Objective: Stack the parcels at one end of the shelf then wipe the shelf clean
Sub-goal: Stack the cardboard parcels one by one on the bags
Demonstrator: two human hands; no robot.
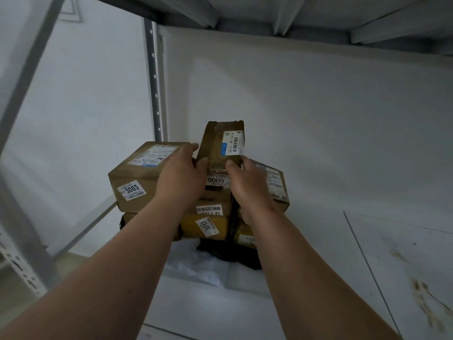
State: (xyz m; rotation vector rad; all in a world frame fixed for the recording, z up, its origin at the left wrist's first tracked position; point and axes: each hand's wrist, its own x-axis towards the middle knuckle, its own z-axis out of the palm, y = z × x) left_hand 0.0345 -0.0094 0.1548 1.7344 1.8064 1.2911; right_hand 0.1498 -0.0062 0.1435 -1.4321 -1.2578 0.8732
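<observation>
Small brown cardboard parcel with white barcode label (pixel 221 143) held tilted atop stacked brown cartons (pixel 171 204), left end of white shelf (pixel 318 241). Left hand (pixel 181 177) and right hand (pixel 247 185) both grip it. Risk: narrow footprint, may topple. Brown smears (pixel 421 290) unwiped.

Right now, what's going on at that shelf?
A person is stacking parcels at the left end of the shelf. Both hands grip a small brown box, the left hand on its left side and the right hand on its right, holding it at the top of the pile of boxes. A clear bag and something black lie under the pile. Brown stains mark the shelf on the right, and no cloth is in view, so wiping is not yet done.
</observation>
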